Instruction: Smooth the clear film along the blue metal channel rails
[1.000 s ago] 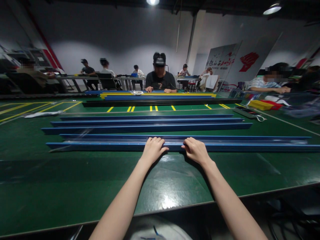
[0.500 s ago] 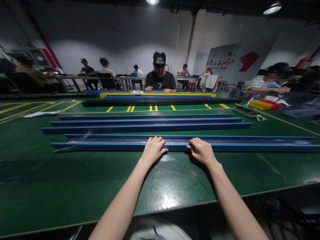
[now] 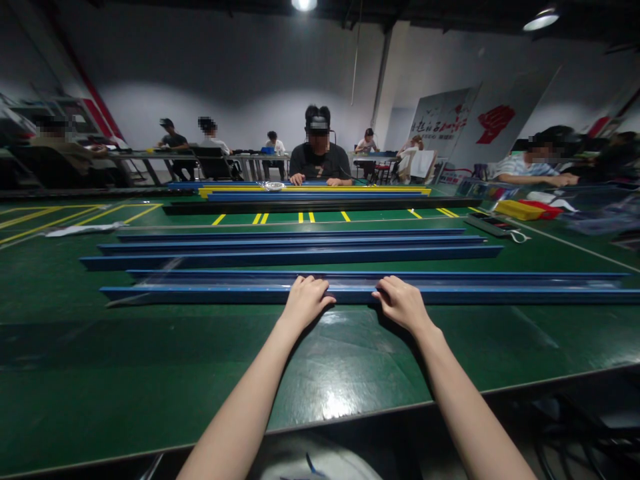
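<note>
On the green table [image 3: 150, 387], two hands [image 3: 306, 298] [image 3: 401, 303] pinch one blue channel [image 3: 350, 296] by its near wall.

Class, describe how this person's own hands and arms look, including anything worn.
The left hand and right hand are ungloved, with no rings visible on the fingers. Both forearms show no sleeves, watch, bracelet or cable. A pale garment with dark marks shows below.

Light is dim, coming from a ceiling lamp [image 3: 304, 5] at top centre and another at upper right; white glare sits on the green tabletop [image 3: 200, 373] near its front edge. Dark shadows lie under the left hand [image 3: 307, 298] and right hand [image 3: 403, 303], while stretching and blur smear the outer sides
</note>
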Tool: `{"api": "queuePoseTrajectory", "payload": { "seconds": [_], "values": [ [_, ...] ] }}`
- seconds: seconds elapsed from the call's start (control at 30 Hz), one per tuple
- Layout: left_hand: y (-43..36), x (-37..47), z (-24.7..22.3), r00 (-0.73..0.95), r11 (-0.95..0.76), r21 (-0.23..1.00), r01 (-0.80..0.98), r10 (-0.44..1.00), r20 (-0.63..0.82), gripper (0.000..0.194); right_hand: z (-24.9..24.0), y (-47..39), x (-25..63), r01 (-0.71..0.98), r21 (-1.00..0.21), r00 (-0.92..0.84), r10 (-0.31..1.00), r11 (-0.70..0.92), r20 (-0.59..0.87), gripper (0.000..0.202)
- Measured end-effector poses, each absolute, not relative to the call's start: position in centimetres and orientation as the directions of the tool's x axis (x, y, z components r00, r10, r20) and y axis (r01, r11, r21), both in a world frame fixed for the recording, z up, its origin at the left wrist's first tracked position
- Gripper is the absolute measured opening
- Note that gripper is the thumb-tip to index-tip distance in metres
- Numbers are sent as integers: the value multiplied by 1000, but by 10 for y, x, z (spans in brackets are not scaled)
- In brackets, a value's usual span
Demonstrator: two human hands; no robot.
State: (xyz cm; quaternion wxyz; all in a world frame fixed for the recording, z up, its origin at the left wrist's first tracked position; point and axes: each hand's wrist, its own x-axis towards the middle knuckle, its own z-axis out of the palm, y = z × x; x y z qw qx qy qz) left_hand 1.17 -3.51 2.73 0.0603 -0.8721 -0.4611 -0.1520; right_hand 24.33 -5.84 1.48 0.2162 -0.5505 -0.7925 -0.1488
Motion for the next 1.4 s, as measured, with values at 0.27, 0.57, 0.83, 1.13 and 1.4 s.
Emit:
{"api": "queuePoseTrajectory", "payload": {
  "seconds": [0.27,0.57,0.83,1.13,1.4],
  "values": [
    [-35,12,27,524,-558,30,830,796,302,22,14,-58,242,934,-10,-305,808,358,504,17],
    [-35,12,26,526,-555,15,832,796,299,24,15,-59,241,931,-18,-309,810,366,498,17],
    [-35,12,26,521,-551,20,834,799,301,22,15,-58,241,930,-24,-307,812,367,496,16],
    [-34,12,26,517,-545,22,838,806,288,24,15,-58,241,932,-25,-304,816,361,491,17],
    [-34,12,24,520,-556,40,830,799,302,24,15,-59,241,928,-42,-302,816,369,492,14]
  ]
}}
